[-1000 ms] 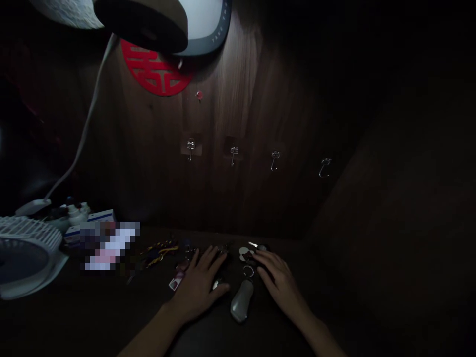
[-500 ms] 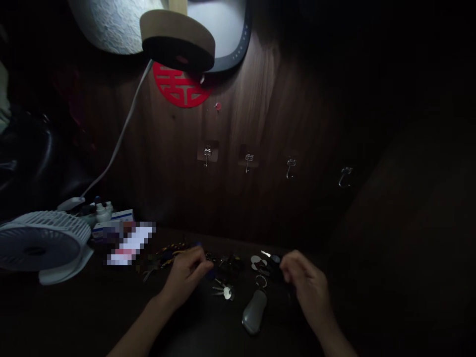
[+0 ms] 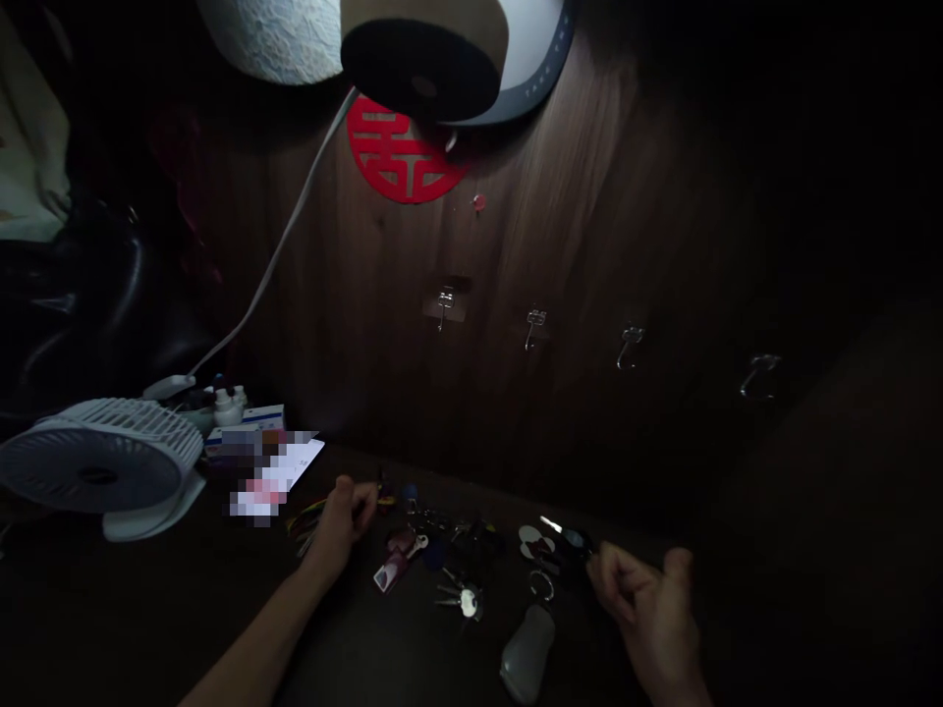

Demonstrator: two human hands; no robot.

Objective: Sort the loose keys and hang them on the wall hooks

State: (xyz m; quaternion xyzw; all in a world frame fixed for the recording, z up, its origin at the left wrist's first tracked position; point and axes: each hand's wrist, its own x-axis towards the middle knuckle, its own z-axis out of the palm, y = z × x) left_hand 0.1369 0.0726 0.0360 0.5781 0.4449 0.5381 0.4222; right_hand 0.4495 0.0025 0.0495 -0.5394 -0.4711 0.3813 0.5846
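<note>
My left hand (image 3: 343,520) is closed, thumb raised and fingers curled, beside a yellow-and-dark cord (image 3: 309,516); what it holds, if anything, is hidden. Just right of it lie a key with a reddish tag (image 3: 394,570) and a dark clutter of keys. A bunch of silver keys (image 3: 468,601) rests nearer to me. My right hand (image 3: 652,609) has its fingers curled and thumb up, close to a black-headed key (image 3: 575,537); whether it grips anything is hidden. Left of this hand lie white round tags (image 3: 531,540), a metal ring (image 3: 541,586) and a grey fob (image 3: 528,653).
At the left stand a white fan (image 3: 103,466), small white bottles (image 3: 227,407) and boxes (image 3: 263,419), with a partly blurred phone (image 3: 299,466) alongside. Metal hooks (image 3: 535,324) line the wooden wall (image 3: 567,206). A lamp (image 3: 423,59) hangs above a red paper cut-out (image 3: 402,157).
My hands have moved apart, the left one leftward and the right one rightward. The reddish tag and its key now show beside my left hand. The whole view has shifted.
</note>
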